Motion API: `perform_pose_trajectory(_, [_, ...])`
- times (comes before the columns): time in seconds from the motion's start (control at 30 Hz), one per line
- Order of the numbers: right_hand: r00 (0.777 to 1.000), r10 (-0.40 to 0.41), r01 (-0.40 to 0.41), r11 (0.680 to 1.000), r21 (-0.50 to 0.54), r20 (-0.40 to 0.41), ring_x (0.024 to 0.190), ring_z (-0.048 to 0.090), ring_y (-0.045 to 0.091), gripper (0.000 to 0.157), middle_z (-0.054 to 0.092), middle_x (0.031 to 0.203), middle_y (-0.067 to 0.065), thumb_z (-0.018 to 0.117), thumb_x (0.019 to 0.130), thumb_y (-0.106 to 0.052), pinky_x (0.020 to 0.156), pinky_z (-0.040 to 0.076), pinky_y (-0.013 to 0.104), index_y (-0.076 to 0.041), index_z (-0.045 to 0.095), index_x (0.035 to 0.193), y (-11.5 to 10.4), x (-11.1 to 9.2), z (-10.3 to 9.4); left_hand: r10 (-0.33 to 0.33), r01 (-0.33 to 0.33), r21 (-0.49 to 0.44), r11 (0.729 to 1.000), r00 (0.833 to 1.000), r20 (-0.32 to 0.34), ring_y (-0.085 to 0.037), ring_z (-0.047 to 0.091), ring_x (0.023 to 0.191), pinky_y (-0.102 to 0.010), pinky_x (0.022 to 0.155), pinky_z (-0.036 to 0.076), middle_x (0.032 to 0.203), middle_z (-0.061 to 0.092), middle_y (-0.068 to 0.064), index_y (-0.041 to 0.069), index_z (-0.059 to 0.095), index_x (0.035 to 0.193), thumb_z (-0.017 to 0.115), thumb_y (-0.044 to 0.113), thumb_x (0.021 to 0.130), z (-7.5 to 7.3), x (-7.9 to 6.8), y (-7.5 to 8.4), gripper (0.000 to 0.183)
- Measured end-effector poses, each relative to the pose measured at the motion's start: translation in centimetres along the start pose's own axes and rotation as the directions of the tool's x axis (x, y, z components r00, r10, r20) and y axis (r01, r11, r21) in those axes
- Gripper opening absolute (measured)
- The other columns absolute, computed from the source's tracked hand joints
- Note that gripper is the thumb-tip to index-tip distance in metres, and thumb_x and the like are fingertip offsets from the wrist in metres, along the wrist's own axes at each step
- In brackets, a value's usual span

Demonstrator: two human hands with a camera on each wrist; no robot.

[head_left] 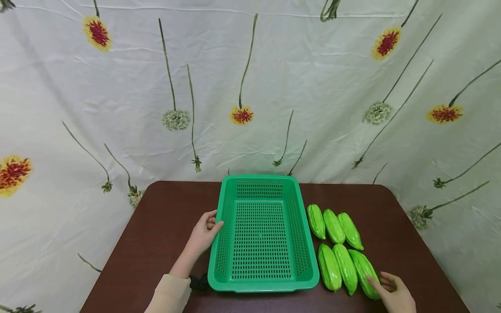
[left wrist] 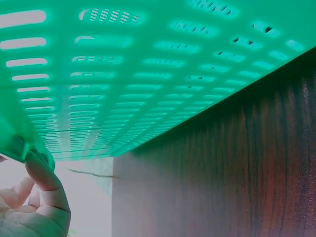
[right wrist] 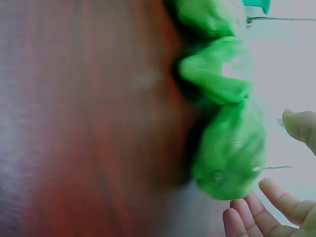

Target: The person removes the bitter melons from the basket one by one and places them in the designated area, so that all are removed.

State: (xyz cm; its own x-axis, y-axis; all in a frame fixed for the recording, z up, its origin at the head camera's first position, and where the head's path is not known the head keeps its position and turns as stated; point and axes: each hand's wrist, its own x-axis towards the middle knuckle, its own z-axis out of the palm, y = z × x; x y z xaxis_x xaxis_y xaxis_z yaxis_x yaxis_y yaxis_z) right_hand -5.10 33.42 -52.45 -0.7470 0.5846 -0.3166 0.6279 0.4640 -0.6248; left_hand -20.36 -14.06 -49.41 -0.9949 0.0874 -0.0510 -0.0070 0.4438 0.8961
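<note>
On the dark brown wooden table (head_left: 156, 226) we see a green plastic basket full of little slots (head_left: 263, 234), and it has nothing in it. Our left hand (head_left: 204, 232) is at the basket's left rim. In the left wrist view the thumb (left wrist: 43, 173) presses on the edge, so we think this hand keeps the basket from sliding. We cannot tell how the other fingers lie.

To the right of the basket lie six bumpy green toy gourds in two rows of three. The far row (head_left: 334, 224) is untouched. In the near row, the gourd on the far right (head_left: 365, 271) is the one we go for. Our right hand (head_left: 395, 293) is at its near end. One finger lies along the gourd and seems to touch it. In the right wrist view the fingers (right wrist: 276, 197) are spread and loose, and they do not wrap round the gourd (right wrist: 229, 148) yet.

So we think we are at the start: reaching for the first gourd, with none in the basket. Next the right hand needs to close round the thick middle of that gourd and lift it straight up, so it does not bump the one beside it (head_left: 345, 267). Then it goes left, over the rim, and down inside.
</note>
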Motion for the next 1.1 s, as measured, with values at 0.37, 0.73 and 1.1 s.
perform_pose_trajectory(0.37, [0.991,-0.129,0.132,0.986,0.099,-0.04,0.118,0.054,0.041,0.082,0.05,0.135,0.029,0.061,0.09,-0.059,0.094,0.048,0.05,0.004,0.046,0.139,-5.2,-0.6,-1.3,0.008,-0.008,0.031,1.0,1.0,0.01,-0.019,0.052,0.093,-0.033,0.077,0.047,0.118,0.054,-0.018,-0.005,0.039,0.146,0.058,0.016,0.1,0.0,0.4,0.0,0.053])
perform_pose_trajectory(0.73, [0.923,-0.381,0.367,0.912,0.184,0.044,0.091,0.046,-0.02,0.059,0.055,0.138,0.013,0.064,0.094,-0.044,0.082,0.04,0.004,-0.007,0.051,0.139,-11.9,-1.9,-0.1,0.002,-0.003,0.043,0.999,1.0,0.013,-0.018,0.052,0.089,-0.032,0.076,0.047,0.113,0.055,-0.017,-0.005,0.042,0.143,0.06,0.014,0.099,-0.3,0.6,0.1,0.051])
perform_pose_trajectory(1.1, [0.844,-0.527,0.479,0.823,0.305,0.097,0.108,0.055,0.007,0.049,0.056,0.135,0.01,0.067,0.095,-0.036,0.093,0.045,0.018,-0.009,0.055,0.134,-17.1,-2.5,2.9,0.003,-0.006,0.094,0.996,1.0,0.028,-0.024,0.059,0.099,-0.039,0.081,0.051,0.116,0.058,-0.019,-0.004,0.047,0.14,0.059,0.02,0.1,-1.1,0.7,0.6,0.048])
